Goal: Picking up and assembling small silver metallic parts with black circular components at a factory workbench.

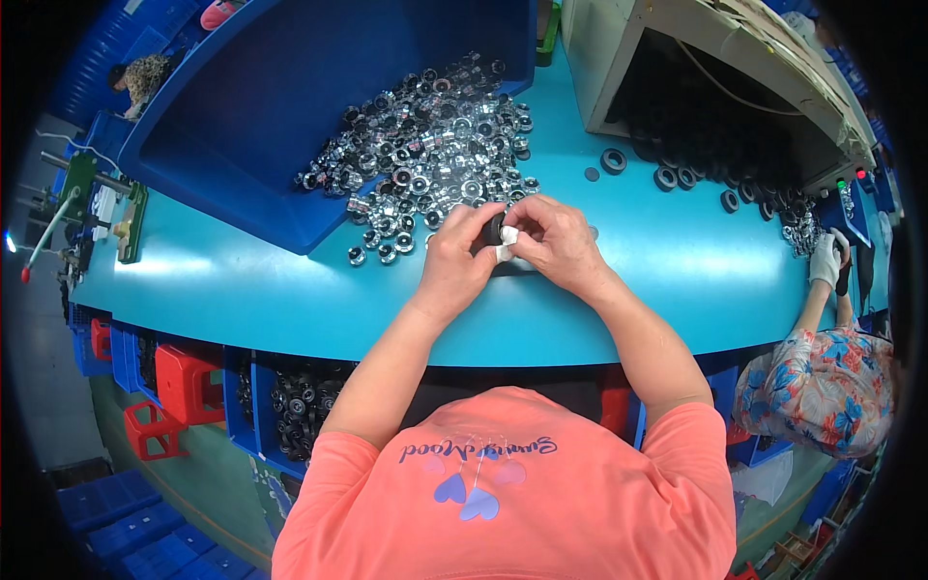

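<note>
My hands meet over the blue-green tabletop, in front of a heap of shiny parts. My left hand (452,266) is closed round a black round part (494,230), thumb and fingers on its side. My right hand (561,244) pinches at the same part from the right. A small white piece (507,242), cloth or tape, shows at the fingertips between the hands; its exact form is hidden. Just beyond lie many clear and chrome round parts with black centres (445,145), spilling out of a large tilted blue bin (261,116).
A pale box with a dark opening (619,72) stands at back right, with black rings (665,178) before it. A green hand press (130,227) is at left. A co-worker's gloved hand (825,261) works at far right. Red stools (188,382) and blue crates stand below.
</note>
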`<state>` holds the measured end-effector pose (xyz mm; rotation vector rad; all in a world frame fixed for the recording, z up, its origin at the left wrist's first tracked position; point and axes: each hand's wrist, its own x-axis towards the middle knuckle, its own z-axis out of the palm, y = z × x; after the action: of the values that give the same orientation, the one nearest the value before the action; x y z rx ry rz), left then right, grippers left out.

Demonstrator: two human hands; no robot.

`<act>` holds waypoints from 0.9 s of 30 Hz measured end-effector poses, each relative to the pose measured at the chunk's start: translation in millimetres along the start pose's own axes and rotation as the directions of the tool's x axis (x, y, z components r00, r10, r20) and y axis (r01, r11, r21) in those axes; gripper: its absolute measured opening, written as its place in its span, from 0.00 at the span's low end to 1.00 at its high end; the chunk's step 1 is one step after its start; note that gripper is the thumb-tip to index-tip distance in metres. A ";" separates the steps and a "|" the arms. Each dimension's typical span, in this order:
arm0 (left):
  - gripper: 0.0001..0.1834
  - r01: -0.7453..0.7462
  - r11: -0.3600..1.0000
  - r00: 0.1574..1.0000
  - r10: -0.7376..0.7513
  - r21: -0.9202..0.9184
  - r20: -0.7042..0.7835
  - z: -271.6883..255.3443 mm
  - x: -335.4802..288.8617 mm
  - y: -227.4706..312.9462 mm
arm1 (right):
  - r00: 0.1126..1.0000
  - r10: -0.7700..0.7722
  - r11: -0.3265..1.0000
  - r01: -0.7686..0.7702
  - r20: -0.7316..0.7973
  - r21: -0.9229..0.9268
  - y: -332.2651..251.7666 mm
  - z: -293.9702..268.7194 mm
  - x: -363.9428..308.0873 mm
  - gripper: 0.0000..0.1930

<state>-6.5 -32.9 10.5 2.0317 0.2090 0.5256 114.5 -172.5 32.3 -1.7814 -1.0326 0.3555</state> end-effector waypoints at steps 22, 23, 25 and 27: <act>0.34 0.338 0.216 0.938 -0.155 -0.916 0.310 -14.8 7.6 -7.4 | 0.976 -0.203 0.976 0.207 -0.074 0.062 -9.9 -8.0 3.2 0.28; 0.34 0.339 0.214 0.938 -0.147 -0.916 0.313 -15.1 7.2 -6.1 | 0.974 -0.218 0.973 0.221 -0.056 0.070 -8.3 -5.3 2.9 0.31; 0.36 0.350 0.214 0.935 -0.143 -0.912 0.325 -14.8 6.8 -6.0 | 0.961 -0.273 0.962 0.273 -0.040 0.017 -1.6 1.0 4.6 0.31; 0.36 0.369 0.252 0.927 -0.173 -0.895 0.333 -12.3 5.7 -3.1 | 0.967 -0.255 0.967 0.255 -0.020 -0.029 -0.2 0.5 2.1 0.29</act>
<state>-6.7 -19.6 14.5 0.7644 0.0892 0.1360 115.3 -170.6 32.7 -1.6466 -1.2374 0.1609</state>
